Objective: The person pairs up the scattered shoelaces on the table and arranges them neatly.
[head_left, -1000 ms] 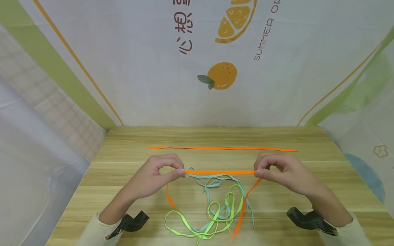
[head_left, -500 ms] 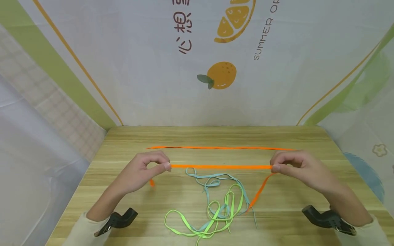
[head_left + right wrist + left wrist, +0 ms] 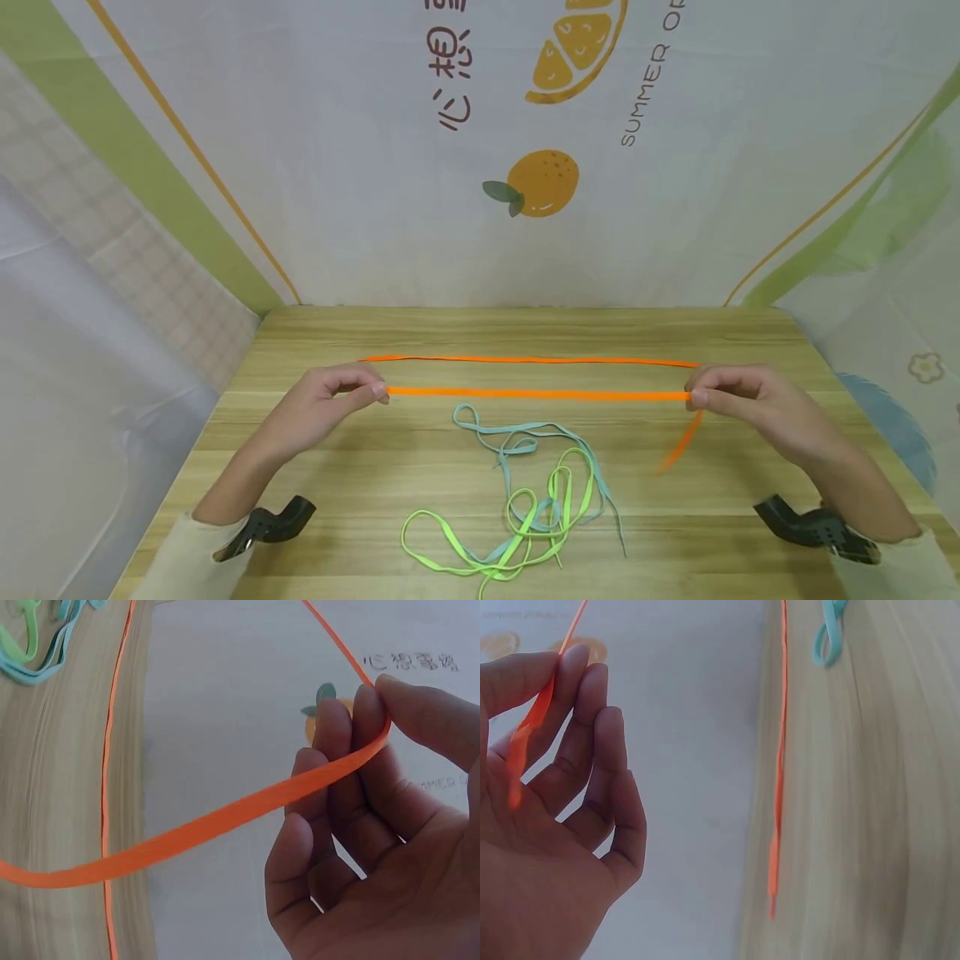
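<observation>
Stretched straight between both hands is an orange shoelace (image 3: 536, 393). My left hand (image 3: 322, 408) pinches it near one end between thumb and index finger; in the left wrist view a short tail hangs over the palm. My right hand (image 3: 757, 408) pinches the other side with thumb and forefinger. From there a longer free tail (image 3: 225, 817) dangles, crossing below the fingers in the right wrist view. A second orange shoelace (image 3: 525, 360) lies straight across the back of the table, just beyond the held one; its tip (image 3: 772, 900) shows in the left wrist view.
Nearer the front of the wooden table (image 3: 337, 467), a light blue shoelace (image 3: 555, 429) and a yellow-green shoelace (image 3: 450, 542) lie loosely tangled. A white cloth with printed oranges (image 3: 375, 208) hangs behind the table's back edge.
Both hands have moved apart and slightly farther back, so the taut stretch of orange shoelace is longer. The tails hanging from the hands have become shorter. The tangled laces stay put.
</observation>
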`<action>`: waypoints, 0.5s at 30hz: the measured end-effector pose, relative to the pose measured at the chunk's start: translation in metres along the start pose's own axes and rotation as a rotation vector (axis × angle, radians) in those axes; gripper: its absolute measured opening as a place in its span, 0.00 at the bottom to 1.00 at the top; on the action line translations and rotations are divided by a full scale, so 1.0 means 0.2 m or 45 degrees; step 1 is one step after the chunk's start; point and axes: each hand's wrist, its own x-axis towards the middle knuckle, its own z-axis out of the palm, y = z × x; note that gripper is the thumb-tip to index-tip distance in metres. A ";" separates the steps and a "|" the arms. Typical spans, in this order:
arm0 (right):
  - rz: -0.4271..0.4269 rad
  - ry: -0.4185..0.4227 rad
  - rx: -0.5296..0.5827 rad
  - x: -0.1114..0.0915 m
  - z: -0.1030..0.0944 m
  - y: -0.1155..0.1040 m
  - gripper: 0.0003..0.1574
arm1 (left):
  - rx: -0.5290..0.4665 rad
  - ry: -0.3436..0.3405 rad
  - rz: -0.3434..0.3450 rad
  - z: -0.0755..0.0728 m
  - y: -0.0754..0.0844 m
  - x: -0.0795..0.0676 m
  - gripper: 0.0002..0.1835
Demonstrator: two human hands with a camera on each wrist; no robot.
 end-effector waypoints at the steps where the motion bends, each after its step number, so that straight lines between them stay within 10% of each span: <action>1: 0.026 0.017 -0.016 0.00 -0.01 0.02 0.13 | 0.003 0.001 -0.024 -0.01 -0.01 0.00 0.09; 15: 0.309 0.158 -0.002 -0.07 -0.17 0.27 0.16 | 0.024 0.023 -0.199 -0.11 -0.18 -0.02 0.14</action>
